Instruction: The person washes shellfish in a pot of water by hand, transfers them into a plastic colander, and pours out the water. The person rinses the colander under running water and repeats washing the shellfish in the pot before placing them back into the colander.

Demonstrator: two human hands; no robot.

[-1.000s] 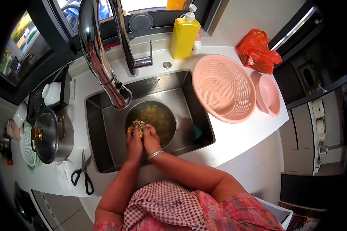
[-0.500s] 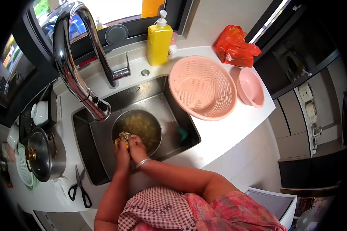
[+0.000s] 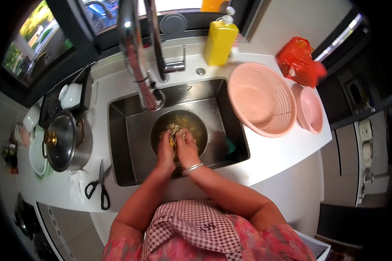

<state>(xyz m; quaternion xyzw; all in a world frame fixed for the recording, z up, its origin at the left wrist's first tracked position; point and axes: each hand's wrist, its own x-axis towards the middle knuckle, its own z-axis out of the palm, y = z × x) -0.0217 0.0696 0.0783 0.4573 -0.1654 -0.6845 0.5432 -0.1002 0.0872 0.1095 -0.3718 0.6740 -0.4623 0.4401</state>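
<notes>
In the sink (image 3: 137, 163) stands a round metal bowl (image 3: 203, 135) of cloudy water with yellowish pieces in it. My left hand (image 3: 165, 152) and my right hand (image 3: 187, 150) are cupped together over the bowl's near side. Between them they hold a clump of pale, dark and yellow pieces (image 3: 175, 131), too small to name. My fingers are closed round the clump from both sides. A bracelet sits on my right wrist.
The chrome faucet (image 3: 133, 56) arches over the sink. A pink colander (image 3: 262, 100), a pink basin (image 3: 310, 111), a red bag (image 3: 298, 63) and a yellow bottle (image 3: 221, 42) stand right and behind. Scissors (image 3: 101, 185) and a lidded pot (image 3: 67, 141) are at left.
The camera view has swung, shifting the scene across the frame. My hands stay together round the clump, whose pieces now show more between my fingers.
</notes>
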